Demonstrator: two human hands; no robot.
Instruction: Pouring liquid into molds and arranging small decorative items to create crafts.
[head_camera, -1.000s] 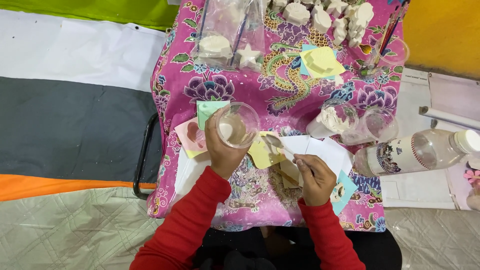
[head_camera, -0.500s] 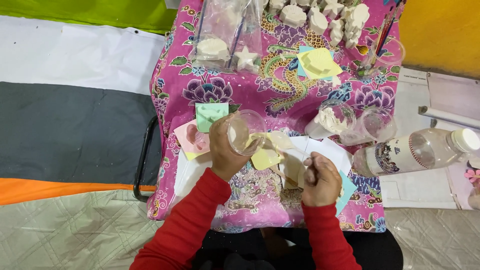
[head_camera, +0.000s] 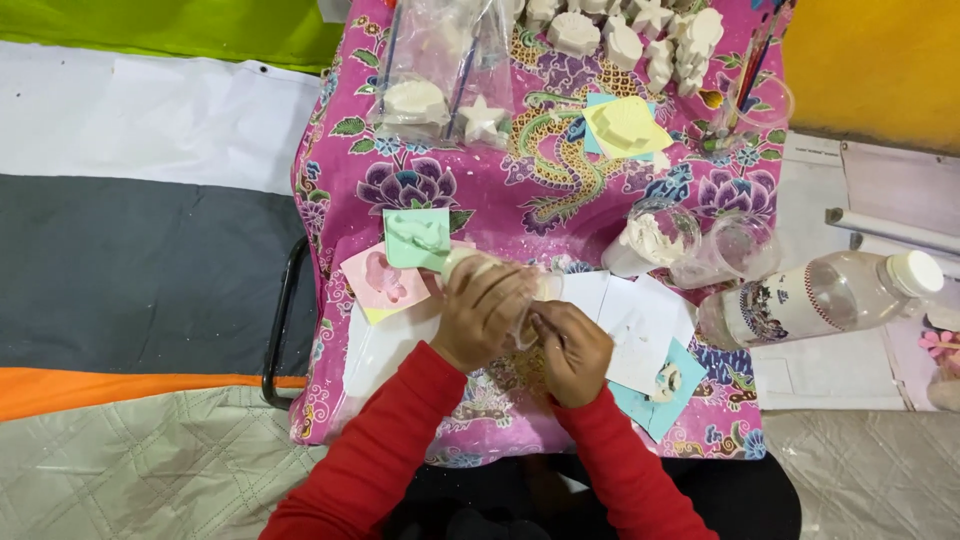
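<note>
My left hand (head_camera: 483, 312) is wrapped around a clear plastic cup (head_camera: 470, 264) tipped on its side over the pink floral tablecloth (head_camera: 540, 195). My right hand (head_camera: 572, 348) is pressed against the cup's mouth, fingers closed on something small that I cannot make out. Both sleeves are red. Just left of the cup lie a green mould (head_camera: 416, 238) and a pink mould (head_camera: 383, 282). White paper sheets (head_camera: 640, 320) lie under and right of my hands, with a blue mould (head_camera: 668, 385) at their lower right.
Two clear cups, one with white powder (head_camera: 655, 240) and one beside it (head_camera: 735, 248), stand right of my hands. A water bottle (head_camera: 820, 298) lies on its side. White plaster figures (head_camera: 640, 40), bagged casts (head_camera: 440, 90) and a yellow mould (head_camera: 625, 125) fill the table's far side.
My left hand has tipped the cup from upright onto its side and lowered it. My right hand has moved up from the paper to the cup's mouth.
</note>
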